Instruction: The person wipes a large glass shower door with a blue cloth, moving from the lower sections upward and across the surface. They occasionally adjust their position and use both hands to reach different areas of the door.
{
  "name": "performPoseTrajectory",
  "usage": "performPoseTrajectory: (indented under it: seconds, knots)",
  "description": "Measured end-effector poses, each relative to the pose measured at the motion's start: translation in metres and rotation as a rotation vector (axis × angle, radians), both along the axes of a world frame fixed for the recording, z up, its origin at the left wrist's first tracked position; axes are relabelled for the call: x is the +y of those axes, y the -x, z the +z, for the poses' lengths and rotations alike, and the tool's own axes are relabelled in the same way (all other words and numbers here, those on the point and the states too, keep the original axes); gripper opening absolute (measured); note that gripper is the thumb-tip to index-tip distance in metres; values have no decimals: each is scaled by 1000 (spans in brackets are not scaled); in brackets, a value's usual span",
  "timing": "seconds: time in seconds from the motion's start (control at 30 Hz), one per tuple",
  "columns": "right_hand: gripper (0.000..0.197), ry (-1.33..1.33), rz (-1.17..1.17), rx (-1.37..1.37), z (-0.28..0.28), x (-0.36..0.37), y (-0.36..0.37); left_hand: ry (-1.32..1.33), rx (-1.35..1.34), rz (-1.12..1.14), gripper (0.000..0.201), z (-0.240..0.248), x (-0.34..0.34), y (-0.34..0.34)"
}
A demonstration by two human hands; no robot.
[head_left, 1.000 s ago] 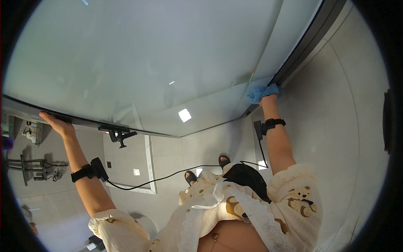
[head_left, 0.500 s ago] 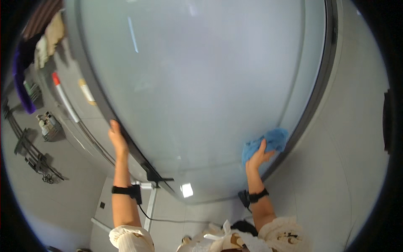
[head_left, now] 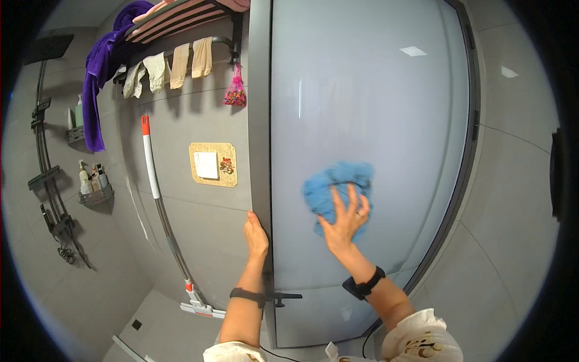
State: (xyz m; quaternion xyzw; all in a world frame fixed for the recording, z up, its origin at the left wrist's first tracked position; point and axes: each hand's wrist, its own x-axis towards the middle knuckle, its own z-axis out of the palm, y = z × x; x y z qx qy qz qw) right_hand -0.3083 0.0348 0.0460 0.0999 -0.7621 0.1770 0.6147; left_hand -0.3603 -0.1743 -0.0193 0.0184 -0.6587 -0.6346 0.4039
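Note:
A frosted glass door (head_left: 362,114) with a dark grey frame stands in front of me. My right hand (head_left: 346,222) presses a fluffy blue cloth (head_left: 319,190) against the pane at about its middle, with the fingers spread over the fabric and a ring on one of them. At the door's left edge, my left hand (head_left: 257,236) is wrapped round the frame, thumb side up; some of its fingertips are hidden behind it. A black lever handle (head_left: 286,297) sticks out just below and to the right of that hand.
Left of the door, a long-handled mop (head_left: 164,223) leans on the tiled wall. Above hang a rack (head_left: 181,24), a purple towel (head_left: 94,90), socks (head_left: 179,66) and a pink net bag (head_left: 235,90). Corner shelves (head_left: 96,195) hold bottles beside a shower fixture (head_left: 43,175).
The cloth and my right hand have moved up and left from the pane's lower right to its middle. My view has swung, showing more left wall; my left hand stays on the frame.

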Motion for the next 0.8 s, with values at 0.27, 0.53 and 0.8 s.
performPoseTrajectory:
  seconds: [0.27, 0.53, 0.8]
  knots:
    - [42, -789, 343, 554, 111, -78, 31, -36, 295, -9, 51, 0, 4, 17]
    - [48, -705, 227, 465, 200, 21, 38, 6, 177, 50, 64, -10, -4, 18]
    - [59, -403, -1, 410, 264, 167, 46, -70, 336, 22, 65, -4, 0, 21]
